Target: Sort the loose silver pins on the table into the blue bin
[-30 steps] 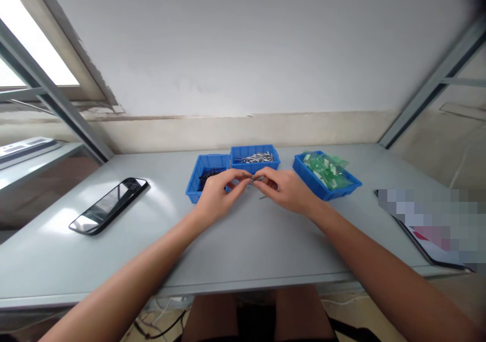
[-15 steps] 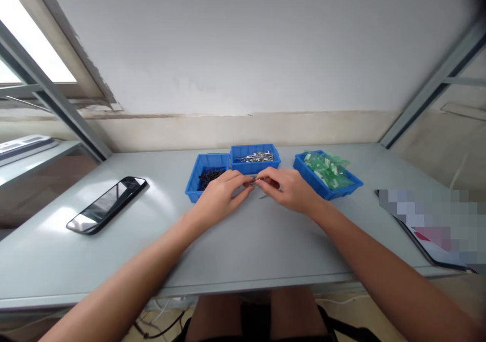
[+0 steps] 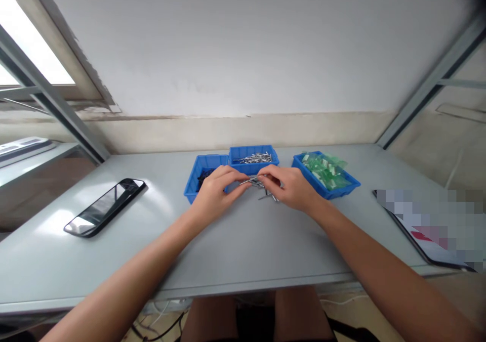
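My left hand point(image 3: 217, 189) and my right hand point(image 3: 291, 186) meet over the table just in front of the blue boxes, their fingertips almost touching. A thin silver metal rod point(image 3: 250, 179) spans the gap, pinched by the thumb and fingers of both hands. Beneath my right fingers, several more metal rods point(image 3: 270, 196) lie on the table, partly hidden. Behind my left hand, a blue box point(image 3: 192, 186) holds small dark pieces, half covered by that hand. Directly beyond the fingertips, another blue box point(image 3: 248, 168) contains many thin silver metal pieces.
On the right stands a blue box point(image 3: 339, 193) heaped with green plastic packets point(image 3: 326, 169). A black phone point(image 3: 106, 208) lies on the left of the grey table point(image 3: 243, 251). At the right edge is a flat dark-rimmed object point(image 3: 412, 238), partly blurred out. A wall rises behind.
The fingertips have drawn slightly apart, and the rod between them shows more clearly. More of the rods on the table are visible under my right hand.
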